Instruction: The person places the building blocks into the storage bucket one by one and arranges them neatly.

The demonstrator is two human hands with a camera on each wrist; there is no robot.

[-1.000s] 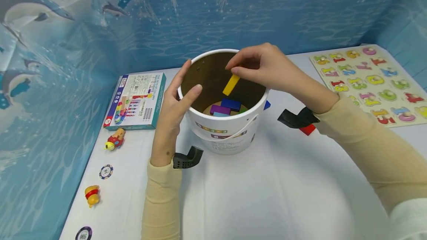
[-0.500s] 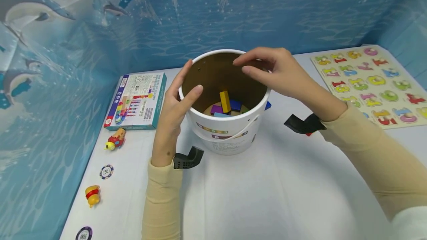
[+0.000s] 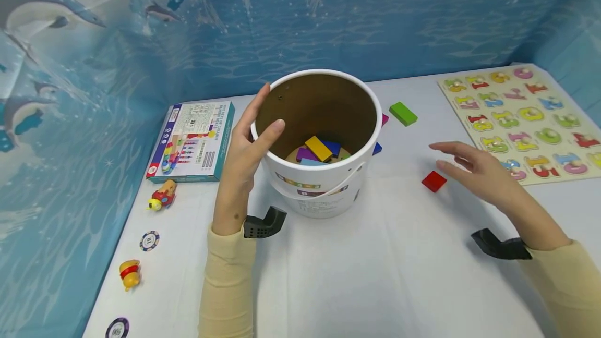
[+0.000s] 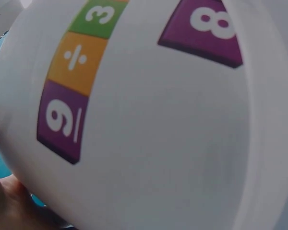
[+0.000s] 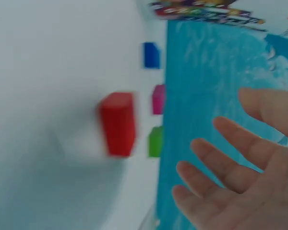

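My left hand [image 3: 244,153] lies along the left side of a white bucket [image 3: 319,192], fingertips by the rim and thumb near the front. Inside the bucket a yellow block [image 3: 318,148] rests on blue, purple and light blue blocks, with a bit of green beside them. Off to the right, my right hand [image 3: 476,171] hovers just beside a red block [image 3: 434,181], holding nothing, its fingers spread in the right wrist view. A green block [image 3: 403,113] lies behind the red one. Pink [image 3: 385,119] and blue [image 3: 377,148] blocks are partly hidden behind the bucket.
A number puzzle board [image 3: 530,119] lies at the far right. On the left are a flat toy box [image 3: 192,141], two small figurines, one of them [image 3: 130,274] with a red band, and two round chips, one [image 3: 149,241] near the middle. A blue sea-print cloth hangs behind.
The right hand let the yellow block drop into the bucket, where it tipped over and now lies flat. That hand then moved right and down to the red block. The left hand stayed put.
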